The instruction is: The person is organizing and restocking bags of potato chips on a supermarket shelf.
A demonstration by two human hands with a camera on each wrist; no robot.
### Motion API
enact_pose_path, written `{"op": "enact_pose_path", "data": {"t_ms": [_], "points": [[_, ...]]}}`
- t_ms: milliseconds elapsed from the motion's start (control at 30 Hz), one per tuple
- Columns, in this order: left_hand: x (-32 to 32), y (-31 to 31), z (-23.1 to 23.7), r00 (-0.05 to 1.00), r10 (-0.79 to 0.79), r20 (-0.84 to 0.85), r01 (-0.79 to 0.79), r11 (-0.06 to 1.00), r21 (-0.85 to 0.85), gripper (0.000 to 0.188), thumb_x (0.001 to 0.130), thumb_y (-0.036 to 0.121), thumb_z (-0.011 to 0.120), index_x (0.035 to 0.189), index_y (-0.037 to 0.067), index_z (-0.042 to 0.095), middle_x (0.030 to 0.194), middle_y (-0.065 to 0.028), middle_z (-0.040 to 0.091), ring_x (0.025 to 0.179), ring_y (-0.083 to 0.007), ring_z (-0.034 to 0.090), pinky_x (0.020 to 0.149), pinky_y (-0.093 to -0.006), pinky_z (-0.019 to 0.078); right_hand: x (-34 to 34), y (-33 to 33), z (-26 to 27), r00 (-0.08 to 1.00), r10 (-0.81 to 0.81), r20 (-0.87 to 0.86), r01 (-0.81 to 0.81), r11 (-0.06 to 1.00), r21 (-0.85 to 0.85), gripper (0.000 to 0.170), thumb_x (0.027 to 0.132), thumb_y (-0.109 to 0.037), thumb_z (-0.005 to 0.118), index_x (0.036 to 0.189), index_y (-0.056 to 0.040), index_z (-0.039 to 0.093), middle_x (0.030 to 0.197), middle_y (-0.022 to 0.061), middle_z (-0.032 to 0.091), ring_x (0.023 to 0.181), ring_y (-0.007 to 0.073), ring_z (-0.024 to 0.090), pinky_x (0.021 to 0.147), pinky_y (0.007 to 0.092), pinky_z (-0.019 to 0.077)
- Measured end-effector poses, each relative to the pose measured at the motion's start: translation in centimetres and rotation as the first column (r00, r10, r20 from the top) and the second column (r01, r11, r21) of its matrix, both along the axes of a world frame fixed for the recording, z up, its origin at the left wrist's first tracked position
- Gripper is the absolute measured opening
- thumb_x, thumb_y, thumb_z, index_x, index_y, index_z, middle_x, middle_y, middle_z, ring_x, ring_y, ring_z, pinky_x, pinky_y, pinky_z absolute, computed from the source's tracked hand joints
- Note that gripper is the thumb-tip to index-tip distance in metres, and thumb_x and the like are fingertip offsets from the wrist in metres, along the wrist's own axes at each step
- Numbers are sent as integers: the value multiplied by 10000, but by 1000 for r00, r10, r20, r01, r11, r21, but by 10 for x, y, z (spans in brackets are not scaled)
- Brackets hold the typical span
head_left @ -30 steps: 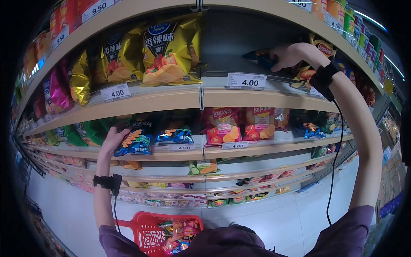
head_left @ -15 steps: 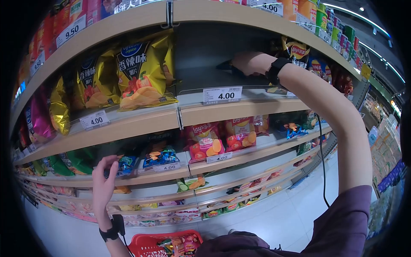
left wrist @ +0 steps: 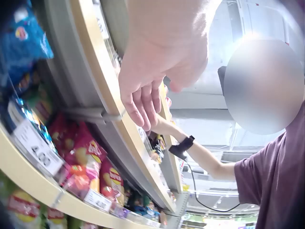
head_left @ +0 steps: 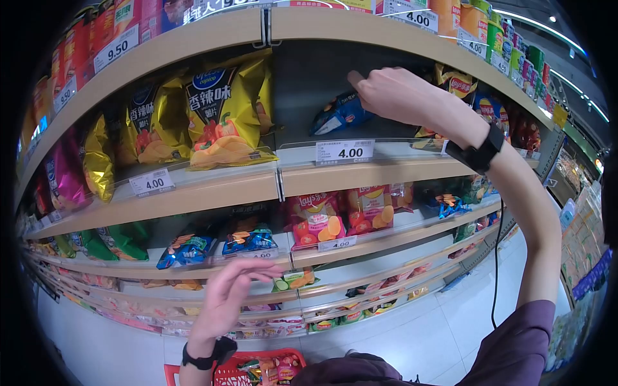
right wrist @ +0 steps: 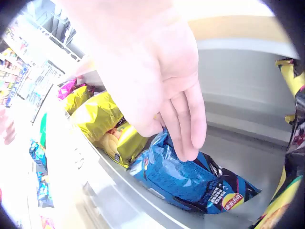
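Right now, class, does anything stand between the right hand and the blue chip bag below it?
Nothing visible does: in the right wrist view, the fingers of the right hand overlap the blue chip bag. The yellow bags sit to one side; the price tag is in front of it, outside that path.

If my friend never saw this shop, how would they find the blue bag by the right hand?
Find the shelf with big yellow bags standing on the left. Just right of them, look under the right hand. The blue bag there lies low, while the yellow bags stand tall.
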State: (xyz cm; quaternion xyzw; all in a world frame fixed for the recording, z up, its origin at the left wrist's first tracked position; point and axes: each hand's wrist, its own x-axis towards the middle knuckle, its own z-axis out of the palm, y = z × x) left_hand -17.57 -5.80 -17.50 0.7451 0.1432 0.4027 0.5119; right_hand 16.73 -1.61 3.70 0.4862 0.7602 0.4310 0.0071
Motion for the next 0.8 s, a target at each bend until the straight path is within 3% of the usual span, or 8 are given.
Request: {"op": "enact_pose_path", "data": {"t_ms": [33,100,133,233,400,500,633,800], "points": [[15,1,-1,994,-100,47,103,992,-67,500,1019,375,407,1274,-50,469,1221,-198,586,1101,-257,600,934,-352,467,-4,-9,-1,1000,-23,-5,23,1000,10,213,885,-117,561,1034,19,493,570,175,569,597,350,626,542,413,508],[48,1,3,953,-259,155,287,937,-197,548,1032,398,342,1358,-42,376,1306,-213,526,1149,-293,574,965,-375,451,1,-24,-5,991,127,38,-129,989,76,165,917,-123,540,967,5,449,499,149,513,497,353,571,467,417,460],[64,0,6,924,-318,213,368,892,-262,560,1039,399,307,1392,-35,331,1340,-219,496,1174,-312,558,978,-387,443,-7,-40,-5,994,88,59,-93,992,89,149,841,-54,578,878,12,450,549,152,574,539,317,639,458,350,499],[111,-4,26,898,-314,309,406,863,-301,590,1035,426,258,1385,-44,320,1336,-246,494,1180,-333,553,976,-402,450,-9,-66,-18,961,234,-145,-222,971,91,160,881,-80,572,892,-4,431,560,144,568,553,339,613,472,381,477],[157,12,34,869,-397,295,484,803,-348,559,1045,384,228,1374,-51,350,1338,-234,497,1200,-306,539,997,-405,437,8,-59,-29,889,237,-392,-249,968,20,273,872,-215,650,933,-7,485,788,172,622,769,372,626,637,438,501],[166,12,34,869,-408,281,489,796,-356,571,1044,394,230,1372,-53,361,1338,-236,498,1195,-304,543,996,-407,439,12,-50,-30,894,187,-407,-233,970,-66,239,872,-200,647,919,-8,513,792,153,619,790,359,629,658,437,507],[162,16,36,870,-373,323,477,801,-361,625,1028,452,254,1383,-54,348,1363,-250,470,1226,-319,517,1032,-421,413,8,-58,-35,942,259,-215,-243,965,96,134,818,-56,623,921,-27,544,853,123,590,689,307,639,570,386,514],[155,15,50,751,-364,551,603,717,-349,721,977,566,342,1408,-12,318,1414,-224,414,1308,-307,433,1104,-434,335,6,-86,-56,874,482,-56,-413,799,436,211,699,27,634,886,-23,550,945,93,606,661,221,655,500,285,518]]}}
